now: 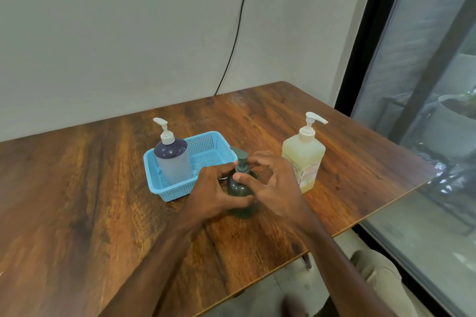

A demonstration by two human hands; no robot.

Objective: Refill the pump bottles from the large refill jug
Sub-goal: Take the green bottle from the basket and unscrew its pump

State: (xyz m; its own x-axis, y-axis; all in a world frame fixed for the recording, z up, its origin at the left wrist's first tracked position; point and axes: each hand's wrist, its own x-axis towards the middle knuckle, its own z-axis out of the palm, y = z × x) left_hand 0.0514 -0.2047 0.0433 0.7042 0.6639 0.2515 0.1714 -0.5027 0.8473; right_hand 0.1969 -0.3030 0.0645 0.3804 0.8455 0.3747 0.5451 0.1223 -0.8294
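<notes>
Both hands (257, 185) clasp green bottle (240, 188) (upright), basket (164, 188) beside.

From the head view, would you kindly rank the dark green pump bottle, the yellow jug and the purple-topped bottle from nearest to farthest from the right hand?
1. dark green pump bottle: touched by the right hand, centre of the table.
2. yellow jug: just behind the hand, right side.
3. purple-topped bottle: farthest, standing in the blue basket on the left.
</notes>
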